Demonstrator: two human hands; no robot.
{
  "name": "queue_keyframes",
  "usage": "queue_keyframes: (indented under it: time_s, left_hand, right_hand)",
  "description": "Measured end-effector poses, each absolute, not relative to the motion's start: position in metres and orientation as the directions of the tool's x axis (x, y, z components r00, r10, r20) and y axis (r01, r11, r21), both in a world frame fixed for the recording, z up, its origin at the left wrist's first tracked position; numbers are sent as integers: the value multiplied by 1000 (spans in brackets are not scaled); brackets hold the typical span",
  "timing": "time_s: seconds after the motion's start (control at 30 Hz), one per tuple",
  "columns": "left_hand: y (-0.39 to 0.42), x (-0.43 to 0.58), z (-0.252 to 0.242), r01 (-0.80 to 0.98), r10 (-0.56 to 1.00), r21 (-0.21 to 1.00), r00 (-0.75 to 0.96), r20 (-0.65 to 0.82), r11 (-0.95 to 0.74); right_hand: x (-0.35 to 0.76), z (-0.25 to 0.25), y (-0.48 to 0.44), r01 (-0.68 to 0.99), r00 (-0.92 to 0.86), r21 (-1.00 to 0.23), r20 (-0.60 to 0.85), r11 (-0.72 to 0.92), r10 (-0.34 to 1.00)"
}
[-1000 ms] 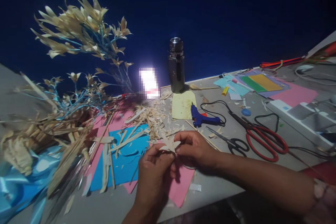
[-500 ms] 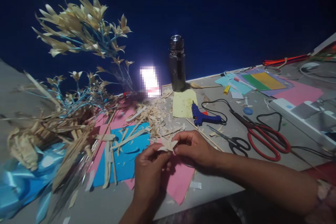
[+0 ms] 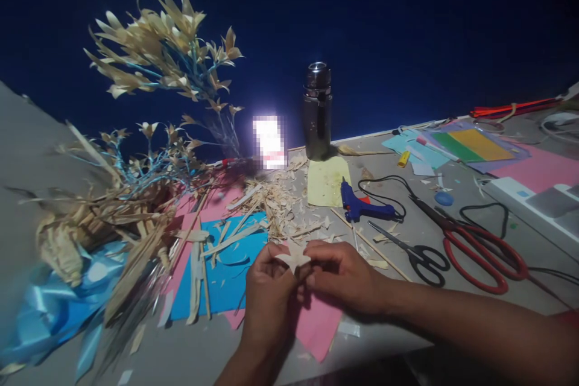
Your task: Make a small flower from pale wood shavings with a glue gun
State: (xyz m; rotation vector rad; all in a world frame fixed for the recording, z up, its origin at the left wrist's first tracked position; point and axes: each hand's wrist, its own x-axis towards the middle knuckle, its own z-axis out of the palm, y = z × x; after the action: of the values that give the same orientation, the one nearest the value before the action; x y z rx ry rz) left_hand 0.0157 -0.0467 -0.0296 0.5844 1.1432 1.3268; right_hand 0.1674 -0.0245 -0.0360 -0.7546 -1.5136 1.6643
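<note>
A pale star-shaped husk flower is pinched between both hands above the pink paper. My left hand grips its left side with bent fingers, and my right hand has its fingertips on the right side. The flower's underside is hidden by the fingers. Just left of my left hand lies blue paper with husk strips on it. Husk scraps are heaped beyond the hands. Small black scissors rest to the right of my right hand.
A blue glue gun, a dark flask and large red-handled scissors are beyond and right. Husk flowers on blue stems rise at the left above blue ribbon. Coloured sheets and a white power strip lie right.
The view has shifted, so the table's things appear further right. Both hands still hold the flower, which now points more upright, and the right fingers have closed in nearer to it.
</note>
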Motion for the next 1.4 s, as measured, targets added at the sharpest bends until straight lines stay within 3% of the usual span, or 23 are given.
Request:
queue_keyframes:
  time_s: [0.1,0.27,0.47,0.63,0.83,1.07,1.23,1.4]
  left_hand:
    - [-44,12,-33,-486,935,840,-115,-336,242]
    - [-45,-2,-35,-398,945,876,-62,-321,272]
    - [-45,-6,-30,-200,969,948,74,-237,247]
    - [-41,-4,-23,-159,971,961,114,-211,228]
    - [-42,-5,-24,-195,961,946,149,-233,260]
    - [-48,1,-28,-306,965,915,68,-255,263]
    - [-51,3,-28,-106,998,994,-69,-4,-3]
    - [-52,3,-25,23,994,996,-71,85,-83]
  right_hand:
    - [167,-37,-24,-114,-571,-992,111,55,813]
    - [169,-41,-20,-203,-677,-964,9,-174,736]
    - [169,-44,-21,-130,-692,-990,52,-53,720]
    - [171,-41,-19,-148,-643,-978,-17,-146,765]
    - [174,-42,-17,-216,-581,-956,-37,-198,813]
    - [171,-34,-18,-283,-455,-941,-38,-185,890]
    - [171,-32,-16,-200,-436,-979,64,-27,898]
    - [173,-34,-16,-166,-477,-983,16,-73,879]
